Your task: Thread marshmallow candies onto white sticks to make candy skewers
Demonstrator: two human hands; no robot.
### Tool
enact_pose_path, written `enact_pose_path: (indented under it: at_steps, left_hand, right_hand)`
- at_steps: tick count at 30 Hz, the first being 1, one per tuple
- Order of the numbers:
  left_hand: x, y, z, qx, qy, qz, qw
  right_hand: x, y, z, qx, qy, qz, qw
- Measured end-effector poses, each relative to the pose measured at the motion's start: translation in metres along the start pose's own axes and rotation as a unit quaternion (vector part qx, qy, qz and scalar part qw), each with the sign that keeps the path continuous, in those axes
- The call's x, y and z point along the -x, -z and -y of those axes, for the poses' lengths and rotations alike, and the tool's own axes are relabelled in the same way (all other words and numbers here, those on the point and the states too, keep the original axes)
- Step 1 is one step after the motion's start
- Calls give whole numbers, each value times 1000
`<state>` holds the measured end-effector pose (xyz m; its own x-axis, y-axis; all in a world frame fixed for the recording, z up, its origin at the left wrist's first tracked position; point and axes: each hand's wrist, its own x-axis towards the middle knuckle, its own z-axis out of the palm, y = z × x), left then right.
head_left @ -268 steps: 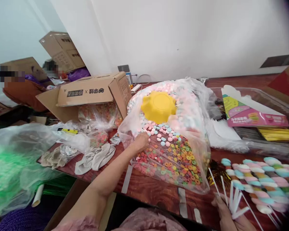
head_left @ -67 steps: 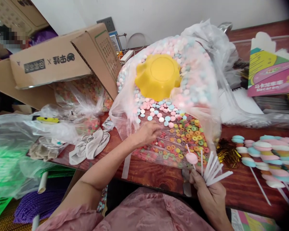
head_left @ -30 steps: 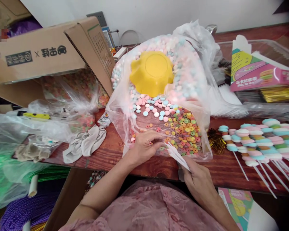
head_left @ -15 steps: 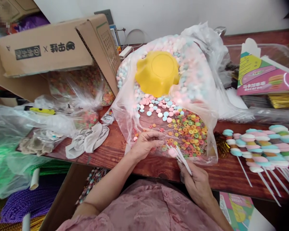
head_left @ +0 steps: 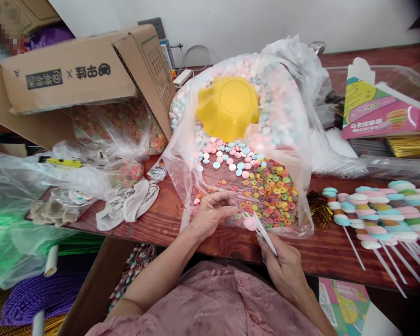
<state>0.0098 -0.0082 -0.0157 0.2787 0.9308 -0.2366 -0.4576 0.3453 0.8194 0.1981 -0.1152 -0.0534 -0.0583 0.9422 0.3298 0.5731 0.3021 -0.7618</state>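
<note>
the right hand's (head_left: 283, 261) fingers pinch white sticks (head_left: 267, 234), a pink marshmallow disc (head_left: 249, 223) near their tips, above the wooden surface (head_left: 224, 240). the left hand (head_left: 210, 213) is just beside, fingers curled; whether they pinch anything i cannot tell. fruit-colored rings (head_left: 275, 186) lie behind.

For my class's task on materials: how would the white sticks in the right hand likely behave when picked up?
The white sticks are probably fairly stiff, since they jut straight from the right hand without sagging. They seem light for their length, being so thin. One may be top-heavy, as a pink sweet appears threaded near its tip.
</note>
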Motion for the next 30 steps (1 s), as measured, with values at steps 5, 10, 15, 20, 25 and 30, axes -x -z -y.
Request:
enact_pose_path:
  at_steps: [5, 10, 15, 20, 25, 30]
  left_hand:
    - [2, 1, 3, -12, 21, 30, 999]
    - [10, -8, 14, -28, 39, 72, 996]
    - [-9, -6, -10, -112, 30, 128, 985]
    - [-79, 19, -63, -483, -109, -8, 869]
    - [-128, 35, -70, -620, -135, -14, 773]
    - [-126, 39, -57, -613, -151, -15, 776]
  right_hand:
    - [1, 0, 1, -30, 0, 9, 1000]
    - [1, -1, 3, -15, 21, -12, 1000]
    - [2, -1, -8, -10, -9, -49, 999]
    - [4, 2, -25, 11, -36, -123, 992]
    - [9, 0, -35, 24, -5, -136, 990]
    - [12, 1, -40, 25, 12, -120, 992]
